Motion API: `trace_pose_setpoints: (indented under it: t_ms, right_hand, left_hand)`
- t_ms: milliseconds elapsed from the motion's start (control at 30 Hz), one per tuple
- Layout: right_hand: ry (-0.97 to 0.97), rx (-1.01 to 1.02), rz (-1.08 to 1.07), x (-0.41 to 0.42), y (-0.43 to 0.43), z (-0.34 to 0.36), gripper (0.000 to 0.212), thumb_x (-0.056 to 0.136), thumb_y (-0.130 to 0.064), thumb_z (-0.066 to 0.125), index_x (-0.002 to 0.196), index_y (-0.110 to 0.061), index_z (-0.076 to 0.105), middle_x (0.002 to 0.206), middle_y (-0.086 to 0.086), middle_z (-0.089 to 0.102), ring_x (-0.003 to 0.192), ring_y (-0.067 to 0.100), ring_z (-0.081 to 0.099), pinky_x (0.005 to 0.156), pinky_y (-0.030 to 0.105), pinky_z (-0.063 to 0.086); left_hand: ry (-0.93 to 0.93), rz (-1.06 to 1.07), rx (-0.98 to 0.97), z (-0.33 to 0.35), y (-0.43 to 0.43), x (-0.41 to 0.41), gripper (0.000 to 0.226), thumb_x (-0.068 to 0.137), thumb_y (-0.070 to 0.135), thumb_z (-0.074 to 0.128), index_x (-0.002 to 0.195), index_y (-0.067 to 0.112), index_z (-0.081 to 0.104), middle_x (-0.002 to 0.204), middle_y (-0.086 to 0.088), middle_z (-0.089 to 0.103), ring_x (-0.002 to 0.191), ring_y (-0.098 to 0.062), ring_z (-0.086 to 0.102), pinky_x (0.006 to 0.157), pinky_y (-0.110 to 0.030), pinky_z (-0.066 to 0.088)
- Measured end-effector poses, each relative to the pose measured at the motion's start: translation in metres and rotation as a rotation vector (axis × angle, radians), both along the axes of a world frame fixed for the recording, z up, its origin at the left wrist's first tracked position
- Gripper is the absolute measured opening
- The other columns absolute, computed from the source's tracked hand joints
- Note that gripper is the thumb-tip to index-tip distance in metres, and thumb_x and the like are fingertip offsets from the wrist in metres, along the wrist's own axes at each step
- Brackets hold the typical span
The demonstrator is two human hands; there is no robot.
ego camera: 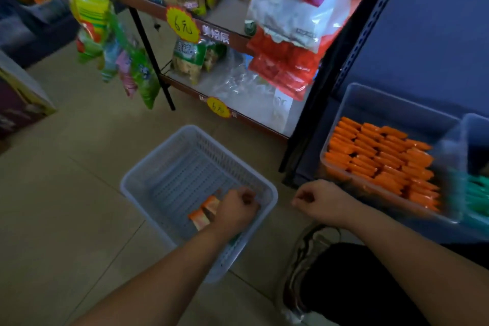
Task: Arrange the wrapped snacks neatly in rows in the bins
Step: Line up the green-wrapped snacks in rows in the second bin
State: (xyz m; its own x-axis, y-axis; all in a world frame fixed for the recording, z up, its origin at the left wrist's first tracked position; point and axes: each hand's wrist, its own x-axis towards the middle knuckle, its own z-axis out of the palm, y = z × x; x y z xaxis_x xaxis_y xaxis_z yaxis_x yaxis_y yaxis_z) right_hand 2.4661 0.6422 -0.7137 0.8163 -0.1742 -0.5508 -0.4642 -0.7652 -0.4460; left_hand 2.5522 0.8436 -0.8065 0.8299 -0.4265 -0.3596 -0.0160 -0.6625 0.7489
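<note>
**Basket nearly empty, bin nearly full**

The work looks close to done. The clear bin (397,108) at the right holds orange snacks (381,156) laid flat in several tidy rows that cover most of its bottom. Only the strip along its back wall looks bare. The row edges nearest the camera are blurred, so I cannot tell whether each one is straight.

A second bin (476,135) stands just beside it at the frame's edge, with green packs (477,193) inside. Too little of it shows to judge their order.

The basket (185,174) on the floor (66,193) is the supply, and it is almost bare. A few loose packs (205,213) lie in its near corner, some overlapping and at odd angles.

The left hand (238,209) reaches into that corner with its fingers curled down. It sits right against the loose packs, which poke out from under it. I cannot tell whether it has them gripped or is only gathering them.

The right hand (315,200) hangs between the basket and the bin, curled into a fist. Nothing shows in it.

What is left, by my reading, is to carry these last few packs across. They then need to be laid into the bare strip so that they match the rows already there.
</note>
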Motion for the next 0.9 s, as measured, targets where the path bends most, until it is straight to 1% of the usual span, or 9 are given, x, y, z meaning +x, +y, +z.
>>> trace_pose_setpoints:
  t_ms: [67,167,267,333,467,600,700,767,900]
  right_hand:
    - [-0.04,-0.047,0.02,-0.006,-0.024,0.02,0.016,0.096,-0.039,0.066,0.096,-0.026,0.074,0.094,-0.007,0.072,0.088,0.011,0.066,0.082,0.033,0.055]
    - [-0.077,-0.133,0.011,-0.023,-0.07,0.052,0.018,0.097,-0.04,0.063,0.1,-0.025,0.074,0.094,-0.004,0.071,0.094,0.016,0.065,0.084,0.033,0.052]
    - [-0.13,-0.21,-0.046,-0.055,-0.128,0.081,0.016,0.097,-0.037,0.062,0.092,-0.026,0.071,0.095,-0.002,0.071,0.094,0.021,0.063,0.085,0.036,0.051]
    - [-0.16,-0.258,-0.107,-0.082,-0.172,0.095,0.013,0.096,-0.036,0.062,0.092,-0.027,0.07,0.093,-0.004,0.071,0.095,0.021,0.064,0.086,0.036,0.051]
    - [-0.234,-0.302,-0.323,-0.154,-0.261,0.106,0.023,0.092,-0.046,0.062,0.092,-0.026,0.074,0.091,-0.002,0.075,0.091,0.022,0.07,0.084,0.036,0.055]
    - [-0.222,-0.3,-0.492,-0.219,-0.341,0.093,0.017,0.093,-0.033,0.068,0.082,-0.021,0.073,0.083,0.002,0.074,0.085,0.02,0.068,0.079,0.034,0.052]
    - [-0.257,-0.297,-0.653,-0.253,-0.38,0.069,0.02,0.093,-0.031,0.07,0.073,-0.028,0.069,0.068,-0.007,0.064,0.075,0.013,0.061,0.064,0.021,0.043]
    - [-0.323,-0.272,-0.787,-0.27,-0.397,0.048,0.023,0.091,-0.032,0.072,0.069,-0.033,0.066,0.062,-0.011,0.061,0.067,0.013,0.059,0.059,0.022,0.041]
    - [-0.426,-0.224,-0.963,-0.291,-0.419,0.017,0.014,0.09,-0.036,0.074,0.076,-0.033,0.072,0.072,-0.012,0.071,0.073,0.006,0.065,0.065,0.026,0.05]
  left_hand:
    - [0.015,-0.04,-0.137,0.025,-0.033,-0.005,0.018,0.09,0.014,0.077,0.105,0.005,0.073,0.091,-0.001,0.072,0.086,-0.011,0.068,0.071,-0.009,0.049]
    - [-0.029,-0.152,-0.258,0.064,-0.091,-0.019,0.014,0.087,0.017,0.081,0.099,0.016,0.073,0.088,-0.001,0.073,0.081,-0.009,0.068,0.077,-0.021,0.055]
    - [-0.074,-0.293,-0.323,0.1,-0.154,-0.039,0.014,0.089,0.023,0.079,0.1,0.027,0.07,0.089,0.01,0.071,0.083,-0.001,0.066,0.079,-0.019,0.052]
    - [-0.072,-0.354,-0.347,0.119,-0.195,-0.054,0.019,0.091,0.022,0.077,0.109,0.022,0.071,0.089,0.01,0.069,0.079,0.004,0.062,0.078,-0.015,0.049]
    - [-0.018,-0.476,-0.35,0.141,-0.282,-0.091,0.021,0.093,0.012,0.073,0.112,0.017,0.068,0.096,-0.001,0.065,0.076,-0.003,0.061,0.069,-0.009,0.046]
    - [-0.029,-0.579,-0.325,0.139,-0.368,-0.128,0.02,0.091,0.004,0.073,0.105,0.015,0.065,0.093,0.003,0.062,0.077,-0.009,0.06,0.073,-0.013,0.049]
    - [-0.092,-0.71,-0.261,0.125,-0.426,-0.143,0.024,0.087,0.022,0.078,0.108,0.022,0.066,0.102,-0.002,0.068,0.09,-0.016,0.067,0.085,-0.027,0.054]
    - [-0.139,-0.795,-0.156,0.114,-0.464,-0.149,0.03,0.089,0.027,0.077,0.117,0.019,0.068,0.107,0.0,0.07,0.098,-0.017,0.068,0.09,-0.031,0.055]
    - [-0.236,-0.896,-0.106,0.093,-0.537,-0.168,0.011,0.089,0.022,0.075,0.095,0.02,0.066,0.084,0.008,0.064,0.082,-0.015,0.061,0.07,-0.027,0.045]
